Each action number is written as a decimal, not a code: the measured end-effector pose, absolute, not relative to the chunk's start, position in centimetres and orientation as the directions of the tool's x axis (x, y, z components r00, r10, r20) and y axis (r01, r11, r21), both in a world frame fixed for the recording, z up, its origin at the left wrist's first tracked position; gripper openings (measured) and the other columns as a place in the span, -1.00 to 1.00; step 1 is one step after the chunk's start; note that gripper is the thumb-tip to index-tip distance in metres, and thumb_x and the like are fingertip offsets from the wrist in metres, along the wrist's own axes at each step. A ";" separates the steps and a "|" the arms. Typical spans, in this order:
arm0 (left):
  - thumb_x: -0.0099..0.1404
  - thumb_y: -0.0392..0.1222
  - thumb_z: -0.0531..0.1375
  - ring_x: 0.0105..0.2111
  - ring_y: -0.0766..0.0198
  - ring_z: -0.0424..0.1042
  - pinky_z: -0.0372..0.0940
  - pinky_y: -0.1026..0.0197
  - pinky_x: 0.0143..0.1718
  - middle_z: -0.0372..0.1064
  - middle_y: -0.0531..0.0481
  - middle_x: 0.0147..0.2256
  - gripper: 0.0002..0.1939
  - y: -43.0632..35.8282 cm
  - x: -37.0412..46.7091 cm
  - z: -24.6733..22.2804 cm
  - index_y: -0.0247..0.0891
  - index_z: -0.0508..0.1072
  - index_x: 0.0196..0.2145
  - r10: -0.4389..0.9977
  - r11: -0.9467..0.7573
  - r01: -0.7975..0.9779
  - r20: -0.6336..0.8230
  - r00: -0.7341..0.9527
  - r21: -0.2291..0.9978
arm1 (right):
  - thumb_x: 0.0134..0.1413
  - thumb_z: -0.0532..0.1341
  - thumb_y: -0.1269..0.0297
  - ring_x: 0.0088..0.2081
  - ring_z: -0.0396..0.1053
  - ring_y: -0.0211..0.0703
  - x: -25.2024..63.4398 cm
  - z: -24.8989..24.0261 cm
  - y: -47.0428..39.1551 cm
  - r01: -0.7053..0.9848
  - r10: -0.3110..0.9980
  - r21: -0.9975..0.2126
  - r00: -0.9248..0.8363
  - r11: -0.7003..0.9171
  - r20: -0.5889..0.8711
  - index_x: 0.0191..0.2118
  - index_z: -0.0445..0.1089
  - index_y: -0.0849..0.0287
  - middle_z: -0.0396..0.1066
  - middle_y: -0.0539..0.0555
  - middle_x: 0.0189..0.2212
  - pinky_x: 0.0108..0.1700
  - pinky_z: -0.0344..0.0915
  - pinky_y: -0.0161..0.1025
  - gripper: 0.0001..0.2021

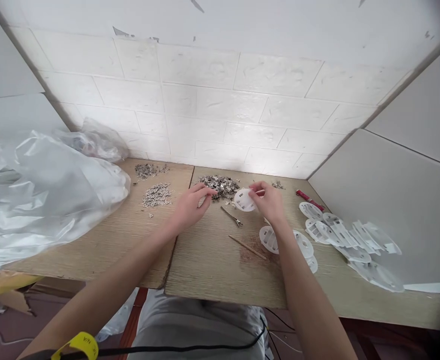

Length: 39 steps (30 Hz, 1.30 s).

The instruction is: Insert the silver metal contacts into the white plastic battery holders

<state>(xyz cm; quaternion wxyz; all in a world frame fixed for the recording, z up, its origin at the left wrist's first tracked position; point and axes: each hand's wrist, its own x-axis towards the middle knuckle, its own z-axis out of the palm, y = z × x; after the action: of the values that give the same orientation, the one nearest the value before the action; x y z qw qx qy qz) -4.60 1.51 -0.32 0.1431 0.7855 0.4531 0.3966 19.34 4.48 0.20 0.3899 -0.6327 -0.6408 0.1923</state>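
Observation:
My right hand grips the right edge of a round white plastic piece between thumb and fingers, holding it above the table. To its left, my left hand has its thumb and fingertips pinched together at the front of a pile of small metal parts; anything between them is too small to make out. Tweezers lie just in front of the held piece, and a thin wooden stick is nearer to me. More round white pieces lie beside and under my right forearm.
Two small-part piles lie on the left tabletop, beside a large plastic bag. Overlapping white pieces and a red tube are at the right. A tiled wall stands behind.

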 end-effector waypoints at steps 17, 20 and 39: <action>0.13 -0.04 0.29 -0.55 0.42 0.28 0.25 0.39 -0.65 0.35 -0.01 -0.42 -0.64 1.9 -3.6 -1.5 -0.34 0.41 -0.21 0.955 0.091 0.021 -0.093 0.282 0.996 | 0.19 0.04 0.47 -0.04 0.37 -0.06 16.1 -1.9 3.3 0.715 0.851 -0.496 -0.276 0.493 0.448 -0.13 0.46 0.16 0.49 0.13 -0.09 0.00 0.27 -0.09 -0.72; 0.11 -0.04 0.31 -0.53 0.41 0.30 0.26 0.38 -0.63 0.36 -0.03 -0.38 -0.62 2.2 -3.7 -1.9 -0.32 0.42 -0.18 0.957 0.128 -0.011 -0.120 0.265 0.992 | 0.17 0.03 0.53 0.00 0.36 -0.05 16.0 -2.7 3.6 0.763 0.857 -0.420 -0.334 0.491 0.393 -0.14 0.48 0.19 0.47 0.16 -0.06 0.02 0.26 -0.12 -0.69; 0.14 -0.24 0.28 -0.55 0.45 0.29 0.23 0.41 -0.62 0.38 0.01 -0.34 -0.43 1.7 -3.6 -1.0 -0.23 0.27 0.11 0.962 0.176 0.016 -0.175 0.208 0.984 | 0.02 0.00 0.49 -0.36 0.32 -0.17 16.2 -2.9 3.7 0.726 0.913 -0.583 -0.157 0.365 0.376 -0.29 0.41 0.20 0.39 0.10 -0.31 -0.25 0.24 -0.22 -0.74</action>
<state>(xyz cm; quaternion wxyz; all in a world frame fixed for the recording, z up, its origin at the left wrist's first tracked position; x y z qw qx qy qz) -3.59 1.69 -1.03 0.5928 0.5025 0.4865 0.3993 16.23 3.74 -2.89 0.3492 -0.5474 -0.7486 0.1341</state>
